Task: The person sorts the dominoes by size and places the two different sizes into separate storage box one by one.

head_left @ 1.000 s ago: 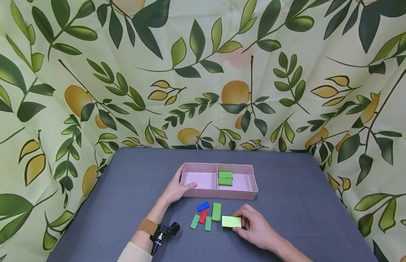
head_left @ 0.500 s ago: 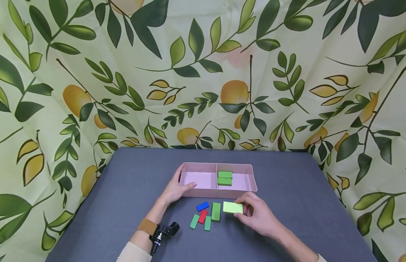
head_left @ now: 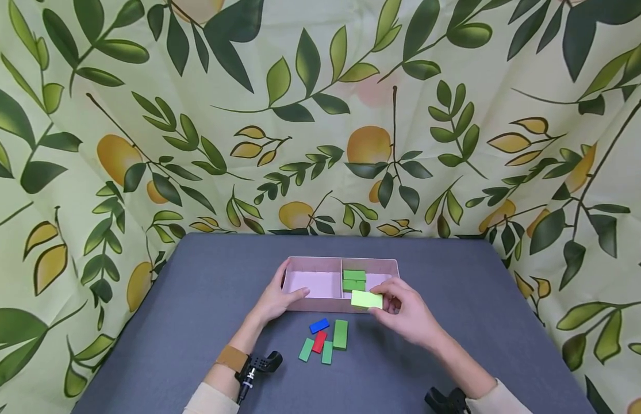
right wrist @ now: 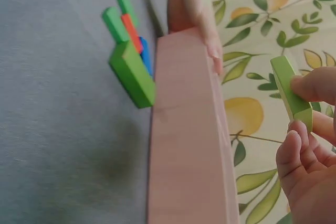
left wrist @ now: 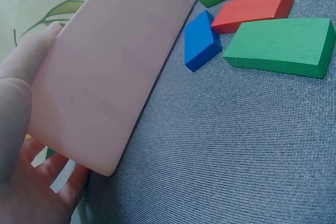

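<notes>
Right hand (head_left: 407, 310), pinching block (head_left: 365, 299), advanced over table (head_left: 455, 299) toward leafy cloth (head_left: 320, 132); left (head_left: 275, 298) grips box (head_left: 320, 305).

bright, diffuse light, soft shadows

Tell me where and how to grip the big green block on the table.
Pinch the big green block by its short ends, probably best from the person's right: smaller blocks crowd its left long side; its right lies open.
</notes>
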`<move>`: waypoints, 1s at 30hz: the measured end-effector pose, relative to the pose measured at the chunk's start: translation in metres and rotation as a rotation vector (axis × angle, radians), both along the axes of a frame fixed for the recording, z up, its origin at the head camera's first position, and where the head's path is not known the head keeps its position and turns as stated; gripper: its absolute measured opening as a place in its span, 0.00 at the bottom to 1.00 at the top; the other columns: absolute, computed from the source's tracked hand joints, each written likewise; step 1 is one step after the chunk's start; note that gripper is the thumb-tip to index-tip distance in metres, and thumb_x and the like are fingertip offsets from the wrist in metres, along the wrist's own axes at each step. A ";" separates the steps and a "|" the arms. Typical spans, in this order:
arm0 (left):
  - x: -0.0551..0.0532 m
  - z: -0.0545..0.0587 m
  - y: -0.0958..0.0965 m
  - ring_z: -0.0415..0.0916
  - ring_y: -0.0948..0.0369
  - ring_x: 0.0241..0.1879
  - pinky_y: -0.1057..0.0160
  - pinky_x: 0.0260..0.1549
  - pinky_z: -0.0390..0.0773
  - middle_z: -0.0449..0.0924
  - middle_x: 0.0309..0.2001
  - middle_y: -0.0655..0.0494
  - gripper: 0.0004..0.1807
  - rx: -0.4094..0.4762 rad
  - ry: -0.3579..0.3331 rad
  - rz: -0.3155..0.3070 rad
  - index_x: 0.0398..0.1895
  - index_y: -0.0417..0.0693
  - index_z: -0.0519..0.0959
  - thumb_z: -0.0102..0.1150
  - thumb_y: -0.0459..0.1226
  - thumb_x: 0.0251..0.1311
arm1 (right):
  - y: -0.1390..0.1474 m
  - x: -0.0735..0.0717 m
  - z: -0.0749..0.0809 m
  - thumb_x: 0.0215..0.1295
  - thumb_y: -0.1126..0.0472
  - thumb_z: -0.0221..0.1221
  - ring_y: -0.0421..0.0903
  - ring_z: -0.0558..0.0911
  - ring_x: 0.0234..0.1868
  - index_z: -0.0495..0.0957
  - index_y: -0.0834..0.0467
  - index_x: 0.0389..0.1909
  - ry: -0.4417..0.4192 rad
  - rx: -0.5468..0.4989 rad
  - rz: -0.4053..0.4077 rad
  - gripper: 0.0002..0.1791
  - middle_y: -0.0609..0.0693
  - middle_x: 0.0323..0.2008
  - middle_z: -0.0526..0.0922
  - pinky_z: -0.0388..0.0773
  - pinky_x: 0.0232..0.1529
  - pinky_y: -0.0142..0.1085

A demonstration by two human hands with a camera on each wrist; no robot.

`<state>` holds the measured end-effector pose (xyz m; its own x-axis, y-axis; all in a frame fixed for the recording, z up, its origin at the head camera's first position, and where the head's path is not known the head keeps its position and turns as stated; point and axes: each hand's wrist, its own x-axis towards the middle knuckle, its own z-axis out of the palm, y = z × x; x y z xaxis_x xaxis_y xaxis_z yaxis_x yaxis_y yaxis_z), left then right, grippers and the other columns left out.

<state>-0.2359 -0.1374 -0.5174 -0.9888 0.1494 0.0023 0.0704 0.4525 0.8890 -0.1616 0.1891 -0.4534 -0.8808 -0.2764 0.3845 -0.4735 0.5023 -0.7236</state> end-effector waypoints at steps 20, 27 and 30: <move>0.001 -0.001 0.002 0.57 0.40 0.73 0.33 0.67 0.57 0.54 0.78 0.41 0.56 0.000 -0.005 -0.014 0.82 0.55 0.50 0.74 0.53 0.56 | 0.003 -0.041 0.004 0.56 0.66 0.73 0.43 0.75 0.33 0.85 0.60 0.45 -0.043 0.064 -0.039 0.15 0.48 0.37 0.76 0.75 0.33 0.32; 0.000 -0.002 0.001 0.57 0.40 0.73 0.33 0.68 0.56 0.54 0.78 0.42 0.55 0.006 -0.004 0.004 0.82 0.56 0.50 0.74 0.52 0.56 | 0.002 -0.056 -0.005 0.58 0.65 0.72 0.43 0.75 0.34 0.85 0.61 0.46 -0.077 0.109 -0.037 0.15 0.49 0.40 0.77 0.76 0.33 0.33; 0.000 -0.002 0.000 0.57 0.41 0.73 0.32 0.67 0.56 0.55 0.78 0.42 0.55 0.008 -0.004 0.007 0.82 0.56 0.50 0.74 0.52 0.56 | 0.001 -0.061 -0.008 0.57 0.65 0.72 0.43 0.76 0.34 0.84 0.62 0.46 -0.085 0.129 -0.026 0.15 0.51 0.40 0.78 0.76 0.33 0.34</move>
<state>-0.2358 -0.1369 -0.5199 -0.9898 0.1422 -0.0006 0.0634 0.4455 0.8930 -0.2230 0.1902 -0.4614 -0.9161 -0.2959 0.2707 -0.3990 0.6051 -0.6889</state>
